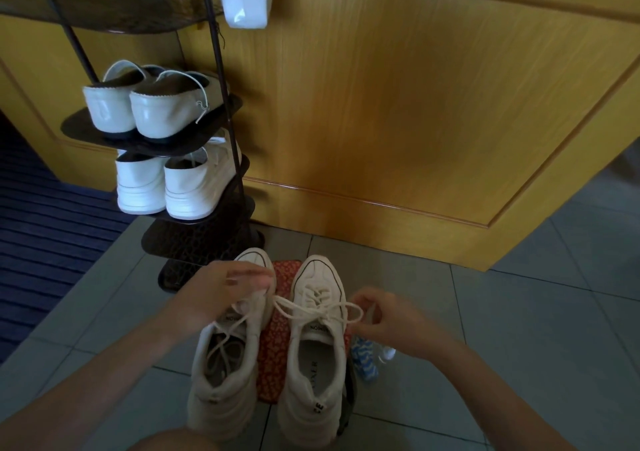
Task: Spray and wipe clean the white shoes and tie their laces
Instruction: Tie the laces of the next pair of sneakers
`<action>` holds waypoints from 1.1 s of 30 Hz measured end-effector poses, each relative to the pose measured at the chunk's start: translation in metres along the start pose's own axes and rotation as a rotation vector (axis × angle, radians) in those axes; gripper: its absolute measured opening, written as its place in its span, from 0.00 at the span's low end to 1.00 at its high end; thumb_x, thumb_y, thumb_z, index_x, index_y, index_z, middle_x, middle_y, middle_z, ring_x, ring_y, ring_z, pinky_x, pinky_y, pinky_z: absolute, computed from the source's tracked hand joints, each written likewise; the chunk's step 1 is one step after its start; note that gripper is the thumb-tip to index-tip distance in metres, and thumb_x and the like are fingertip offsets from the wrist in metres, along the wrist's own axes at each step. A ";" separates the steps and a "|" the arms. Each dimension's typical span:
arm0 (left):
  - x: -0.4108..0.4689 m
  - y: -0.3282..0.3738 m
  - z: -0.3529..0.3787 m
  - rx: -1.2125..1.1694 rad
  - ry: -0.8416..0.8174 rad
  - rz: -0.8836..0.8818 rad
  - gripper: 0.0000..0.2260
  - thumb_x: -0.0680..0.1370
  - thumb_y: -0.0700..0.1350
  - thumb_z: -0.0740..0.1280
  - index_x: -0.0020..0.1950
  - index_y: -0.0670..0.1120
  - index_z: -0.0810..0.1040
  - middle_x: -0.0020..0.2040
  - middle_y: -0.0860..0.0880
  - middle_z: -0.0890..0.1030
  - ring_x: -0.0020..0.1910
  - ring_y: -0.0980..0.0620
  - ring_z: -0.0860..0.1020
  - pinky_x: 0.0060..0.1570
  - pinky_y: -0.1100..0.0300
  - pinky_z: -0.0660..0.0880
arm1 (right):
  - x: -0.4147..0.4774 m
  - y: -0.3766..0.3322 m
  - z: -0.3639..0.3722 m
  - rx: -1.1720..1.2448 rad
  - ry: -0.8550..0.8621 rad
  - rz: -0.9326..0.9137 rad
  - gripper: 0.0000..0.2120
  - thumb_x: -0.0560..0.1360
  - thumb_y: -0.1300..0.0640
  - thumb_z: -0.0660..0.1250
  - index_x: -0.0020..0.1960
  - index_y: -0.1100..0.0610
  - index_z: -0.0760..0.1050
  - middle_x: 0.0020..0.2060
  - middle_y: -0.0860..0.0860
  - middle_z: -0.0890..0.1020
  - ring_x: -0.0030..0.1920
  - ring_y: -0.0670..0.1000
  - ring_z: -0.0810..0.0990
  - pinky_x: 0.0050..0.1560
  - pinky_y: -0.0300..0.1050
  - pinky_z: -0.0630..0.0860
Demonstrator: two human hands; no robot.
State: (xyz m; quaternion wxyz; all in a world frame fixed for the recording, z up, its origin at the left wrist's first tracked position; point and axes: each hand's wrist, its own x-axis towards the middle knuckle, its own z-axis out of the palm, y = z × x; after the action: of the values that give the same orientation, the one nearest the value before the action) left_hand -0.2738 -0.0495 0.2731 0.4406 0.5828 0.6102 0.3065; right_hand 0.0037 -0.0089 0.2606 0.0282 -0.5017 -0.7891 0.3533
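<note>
Head-worn camera, facing forward and down.
Close above white shoes (313, 412) at 6 o'clock; shoe rack (194, 239) at 11.

You recorded a dim, warm scene. Soft light pooled on the middle of the wooden door (398, 104) and faded toward dark corners; the blue carpet (41, 225) lay in shadow. Your left hand (225, 288) smeared with motion blur, while the laces (320, 295) looked sharp. Wide-angle distortion bowed the door's mouldings.

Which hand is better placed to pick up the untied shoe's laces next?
Probably left: the left hand is over the untied shoe; the right hand is beyond the other shoe.
</note>
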 end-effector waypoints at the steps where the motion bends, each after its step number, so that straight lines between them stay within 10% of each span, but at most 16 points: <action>1: -0.001 -0.002 -0.005 -0.011 0.030 0.008 0.07 0.70 0.57 0.71 0.45 0.59 0.84 0.45 0.59 0.84 0.47 0.64 0.80 0.46 0.68 0.74 | 0.002 -0.006 -0.001 -0.053 0.051 -0.022 0.12 0.74 0.49 0.68 0.56 0.46 0.73 0.46 0.40 0.74 0.37 0.37 0.71 0.36 0.29 0.66; 5: -0.018 -0.010 -0.027 -0.019 0.105 0.037 0.11 0.76 0.39 0.66 0.44 0.53 0.85 0.45 0.58 0.84 0.46 0.64 0.80 0.44 0.75 0.73 | 0.012 -0.033 0.000 -0.033 0.315 -0.191 0.14 0.75 0.53 0.68 0.59 0.46 0.74 0.47 0.41 0.70 0.43 0.38 0.69 0.45 0.33 0.68; 12: -0.049 -0.040 -0.042 0.318 -0.012 0.207 0.19 0.71 0.35 0.72 0.51 0.59 0.81 0.50 0.60 0.80 0.50 0.60 0.79 0.52 0.65 0.75 | 0.030 -0.088 0.037 -0.149 0.133 -0.560 0.14 0.74 0.53 0.68 0.59 0.49 0.76 0.54 0.49 0.72 0.57 0.48 0.67 0.56 0.40 0.65; 22: -0.045 -0.047 -0.035 0.421 0.045 0.408 0.05 0.70 0.47 0.72 0.42 0.57 0.80 0.49 0.60 0.76 0.48 0.60 0.78 0.45 0.66 0.74 | 0.053 -0.103 0.052 -0.021 0.092 -0.526 0.06 0.73 0.52 0.69 0.46 0.53 0.78 0.46 0.47 0.75 0.50 0.47 0.69 0.51 0.39 0.65; 27: -0.041 -0.039 -0.032 -0.023 0.105 0.193 0.03 0.71 0.47 0.70 0.43 0.49 0.79 0.46 0.49 0.82 0.46 0.57 0.81 0.49 0.68 0.74 | 0.047 -0.098 0.043 0.358 -0.002 -0.325 0.01 0.75 0.58 0.67 0.46 0.55 0.75 0.40 0.42 0.75 0.39 0.37 0.73 0.41 0.31 0.69; 33: -0.017 -0.035 -0.026 -0.398 0.141 -0.099 0.24 0.59 0.51 0.73 0.52 0.46 0.75 0.39 0.47 0.83 0.45 0.53 0.81 0.51 0.61 0.74 | 0.051 -0.108 0.039 0.628 -0.075 -0.110 0.06 0.74 0.60 0.64 0.38 0.55 0.73 0.32 0.46 0.72 0.34 0.43 0.71 0.40 0.36 0.68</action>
State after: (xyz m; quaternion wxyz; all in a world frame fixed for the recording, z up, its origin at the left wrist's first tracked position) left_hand -0.3139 -0.0671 0.2564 0.5176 0.4309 0.5948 0.4388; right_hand -0.1201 -0.0143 0.2788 0.1715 -0.4118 -0.6679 0.5957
